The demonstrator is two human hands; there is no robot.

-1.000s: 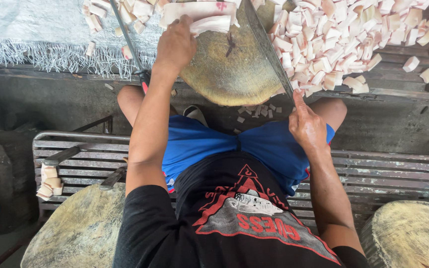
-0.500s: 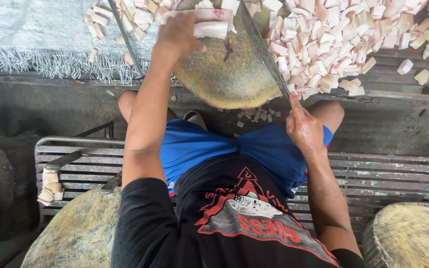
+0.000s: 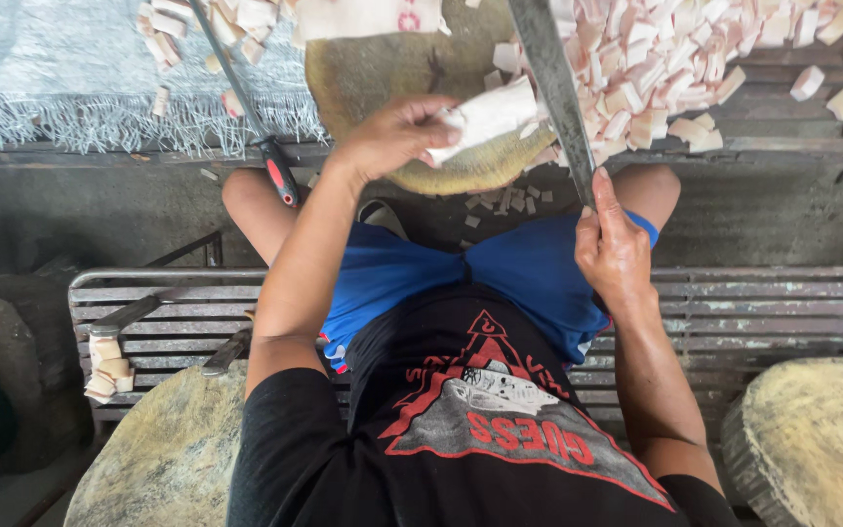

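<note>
Chopping step, by the look of it: the left hand (image 3: pixel 397 132) pinches a pale white strip (image 3: pixel 488 117) between thumb and fingertips and lays it across the round wooden block (image 3: pixel 382 78) sitting ahead of the knees. The right hand (image 3: pixel 612 244) is closed around the handle end of a long flat blade (image 3: pixel 553 88), thumb running up along it, with the blade angled up just beside the strip's right end. My guess is the cut lands on that end of the strip, so the blade has to come down square while the left fingers keep well back from the edge.

Left forearm reaches straight out over the lap, wrist bent down onto the block. Right elbow is tucked near the body, wrist cocked.

A big heap of cut white pieces (image 3: pixel 675 59) lies to the right of the block. A second knife with a red handle (image 3: pixel 275 171) rests off to the left, untouched.
</note>
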